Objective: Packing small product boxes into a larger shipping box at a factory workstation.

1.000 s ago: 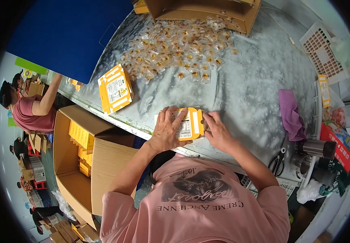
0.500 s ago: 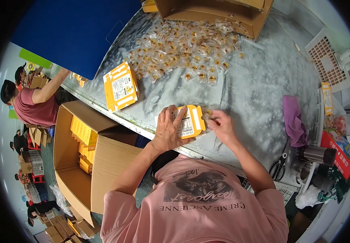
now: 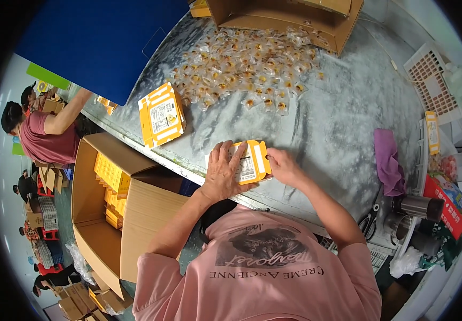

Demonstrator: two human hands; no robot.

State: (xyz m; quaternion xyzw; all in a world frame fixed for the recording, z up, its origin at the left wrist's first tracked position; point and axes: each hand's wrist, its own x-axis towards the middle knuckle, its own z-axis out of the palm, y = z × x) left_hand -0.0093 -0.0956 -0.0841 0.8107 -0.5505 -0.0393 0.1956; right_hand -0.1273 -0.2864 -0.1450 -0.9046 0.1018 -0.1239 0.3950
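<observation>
Yellow-white cardboard box [image 3: 247, 167], flat-faced, between hands [image 3: 221, 171] [image 3: 285, 168] on mottled grey tabletop [image 3: 330, 123]

Right of the yellow carton [image 3: 249, 168], past the right hand [image 3: 286, 168], a broad stretch of bare tabletop [image 3: 338, 125] gives passage as far as the purple cloth [image 3: 388, 163]. Beyond the carton, a narrower open strip ends at the heap of wrapped pieces [image 3: 247, 67]. Left of the carton, the left hand [image 3: 222, 174] and pile of flat cartons [image 3: 162, 115] obstruct.
</observation>
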